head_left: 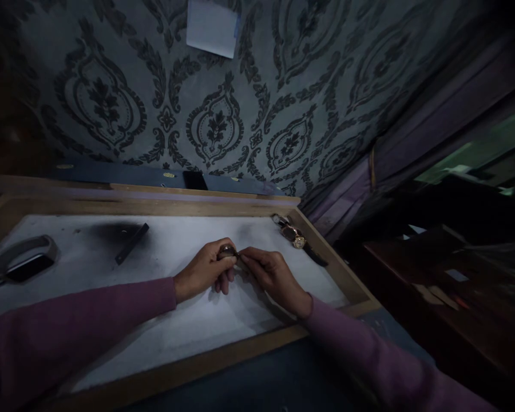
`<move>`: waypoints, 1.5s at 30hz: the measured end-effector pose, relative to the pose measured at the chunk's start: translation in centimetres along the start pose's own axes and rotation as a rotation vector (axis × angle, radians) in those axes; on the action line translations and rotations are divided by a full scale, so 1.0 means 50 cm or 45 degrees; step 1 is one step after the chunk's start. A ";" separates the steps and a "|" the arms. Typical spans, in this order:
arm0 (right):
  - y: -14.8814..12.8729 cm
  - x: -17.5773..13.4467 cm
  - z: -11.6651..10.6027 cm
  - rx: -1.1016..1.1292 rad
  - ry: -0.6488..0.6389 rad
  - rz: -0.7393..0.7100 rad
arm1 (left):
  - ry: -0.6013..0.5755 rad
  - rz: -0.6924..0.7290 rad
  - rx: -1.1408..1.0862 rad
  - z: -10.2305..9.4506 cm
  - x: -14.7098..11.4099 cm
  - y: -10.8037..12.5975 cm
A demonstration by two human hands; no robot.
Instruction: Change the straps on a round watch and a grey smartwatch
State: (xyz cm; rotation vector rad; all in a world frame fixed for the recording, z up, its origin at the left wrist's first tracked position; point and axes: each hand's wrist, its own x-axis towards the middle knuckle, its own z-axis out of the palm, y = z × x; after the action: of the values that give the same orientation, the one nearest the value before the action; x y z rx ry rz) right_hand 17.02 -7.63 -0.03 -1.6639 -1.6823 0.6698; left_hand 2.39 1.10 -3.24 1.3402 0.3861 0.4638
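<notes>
Over the white-lined tray, my left hand [210,266] is closed around a small round watch [227,250], its face turned up. The thumb and fingers grip the watch by its rim. My right hand [274,274] pinches the watch's right side between thumb and forefinger. Which small part lies in that pinch is mostly hidden by the fingertips. Several wristwatches [289,232] lie in a row along the tray's right side, nearest to my right hand. A dark flat strip [132,244] rests to the left of my left hand.
A wooden rim [189,366] surrounds the tray. At its left end lies a looped grey band with a dark screen [30,266]. Behind the far rim, a dark phone-like slab [194,180] sits on a blue ledge. Patterned wall and purple curtain [395,149] stand beyond.
</notes>
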 end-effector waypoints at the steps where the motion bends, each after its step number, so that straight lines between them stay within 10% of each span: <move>1: -0.001 -0.001 0.000 -0.017 0.003 -0.009 | -0.009 0.000 0.006 0.000 0.000 0.001; 45: 0.012 -0.011 0.002 -0.064 0.100 -0.031 | 0.007 -0.094 -0.134 -0.003 0.006 0.008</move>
State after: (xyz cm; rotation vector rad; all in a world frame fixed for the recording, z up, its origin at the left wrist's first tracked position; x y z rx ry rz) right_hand 17.30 -8.13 -0.59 -1.6798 -1.6731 0.5476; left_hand 2.52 1.44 -2.86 1.2188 0.4087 0.4208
